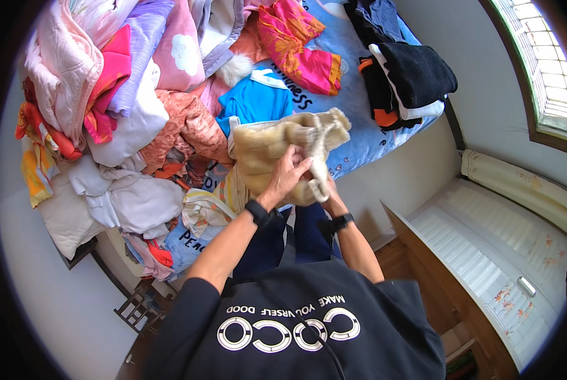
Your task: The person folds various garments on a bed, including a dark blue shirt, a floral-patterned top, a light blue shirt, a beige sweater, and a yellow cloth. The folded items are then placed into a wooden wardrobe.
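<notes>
A cream fleece garment (264, 156) is bunched up in front of me, lifted over the near edge of the bed. My left hand (287, 173) lies on it, thumb and fingers pinching its fabric near the middle. On its right side my right hand (332, 194) grips the lower edge; the garment hides most of those fingers. Just beyond the fleece, a bright blue garment with white trim (259, 97) lies on the bed. A striped cream and yellow cloth (207, 211) lies to the left of my left forearm.
Heaped clothes cover the bed's left side, among them a salmon velvet garment (183, 126) and a pink-and-orange garment (297, 52). Folded dark clothes (418, 76) are stacked at the far right on the blue printed bedsheet (354, 137). A white panelled cabinet (478, 256) stands at right, below a window (544, 61).
</notes>
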A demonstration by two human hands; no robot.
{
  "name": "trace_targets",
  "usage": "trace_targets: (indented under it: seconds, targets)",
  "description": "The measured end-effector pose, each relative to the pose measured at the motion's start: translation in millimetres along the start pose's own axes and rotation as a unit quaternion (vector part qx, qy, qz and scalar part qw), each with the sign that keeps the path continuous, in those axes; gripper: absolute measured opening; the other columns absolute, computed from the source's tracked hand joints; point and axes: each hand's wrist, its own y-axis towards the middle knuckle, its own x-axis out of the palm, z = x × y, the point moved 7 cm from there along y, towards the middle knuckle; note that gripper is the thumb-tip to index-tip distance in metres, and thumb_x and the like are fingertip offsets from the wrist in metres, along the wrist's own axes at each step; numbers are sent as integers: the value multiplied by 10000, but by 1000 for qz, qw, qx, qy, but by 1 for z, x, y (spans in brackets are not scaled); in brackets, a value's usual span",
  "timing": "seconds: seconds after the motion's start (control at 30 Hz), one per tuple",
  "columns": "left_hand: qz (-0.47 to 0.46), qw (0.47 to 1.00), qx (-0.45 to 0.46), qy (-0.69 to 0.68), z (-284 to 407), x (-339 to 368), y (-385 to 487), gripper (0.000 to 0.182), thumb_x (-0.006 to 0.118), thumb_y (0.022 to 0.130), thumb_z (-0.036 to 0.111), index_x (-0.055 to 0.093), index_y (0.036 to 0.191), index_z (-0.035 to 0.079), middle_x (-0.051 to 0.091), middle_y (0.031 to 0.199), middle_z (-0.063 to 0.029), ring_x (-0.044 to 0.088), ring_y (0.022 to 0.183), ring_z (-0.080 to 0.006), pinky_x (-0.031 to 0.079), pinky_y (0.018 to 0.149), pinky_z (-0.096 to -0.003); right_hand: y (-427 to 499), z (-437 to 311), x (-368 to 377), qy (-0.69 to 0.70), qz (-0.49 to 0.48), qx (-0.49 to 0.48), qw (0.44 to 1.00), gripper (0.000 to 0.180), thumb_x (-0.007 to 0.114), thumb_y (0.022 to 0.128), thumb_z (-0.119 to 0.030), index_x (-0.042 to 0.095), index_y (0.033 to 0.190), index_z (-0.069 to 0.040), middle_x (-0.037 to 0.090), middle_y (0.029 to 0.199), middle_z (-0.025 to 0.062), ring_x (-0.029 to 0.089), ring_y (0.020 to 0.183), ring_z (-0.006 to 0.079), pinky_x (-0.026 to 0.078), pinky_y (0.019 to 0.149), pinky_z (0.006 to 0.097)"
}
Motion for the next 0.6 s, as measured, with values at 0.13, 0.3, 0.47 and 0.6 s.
trace_targets:
  seconds: [0.13, 0.3, 0.47, 0.6]
  targets:
    - [-31, 995, -89, -45, -60, -6, 50, 294, 519, 923, 80, 423, 1187, -5, 559, 1077, -136, 583, 962, -194, 474, 901, -331, -40, -33, -33, 233, -77, -109, 963, 601, 588, 919, -222, 291, 1406, -33, 427, 1374, 119, 404, 1274, 188, 357, 1020, 348]
    - [-114, 989, -92, 29, -27, 3, 60, 431, 605, 829, 34, 423, 1218, -2, 545, 1117, -133, 562, 1036, -215, 446, 946, -336, -15, -21, -15, -151, 33, -61, 986, 748, 769, 762, -220, 363, 1353, -7, 491, 1305, 129, 465, 1205, 228, 377, 1006, 348]
    - [-9, 815, 207, 542, 78, -23, 66, 854, 826, 600, 191, 395, 1319, 22, 457, 1239, -192, 448, 1168, -361, 389, 1009, -412, 28, -29, -4, 17, 59, -151, 987, 552, 735, 757, -132, 509, 1247, -14, 565, 1217, 83, 520, 1129, 201, 406, 970, 320]
    - [-77, 794, -112, 592, 39, -75, 106, 1177, 799, 554, 581, 272, 1381, -70, 390, 1379, -249, 407, 1267, -371, 362, 1040, -418, 39, -23, -26, 148, 5, -25, 989, 507, 679, 802, -126, 500, 1274, -76, 554, 1245, 49, 495, 1186, 220, 371, 1020, 395]
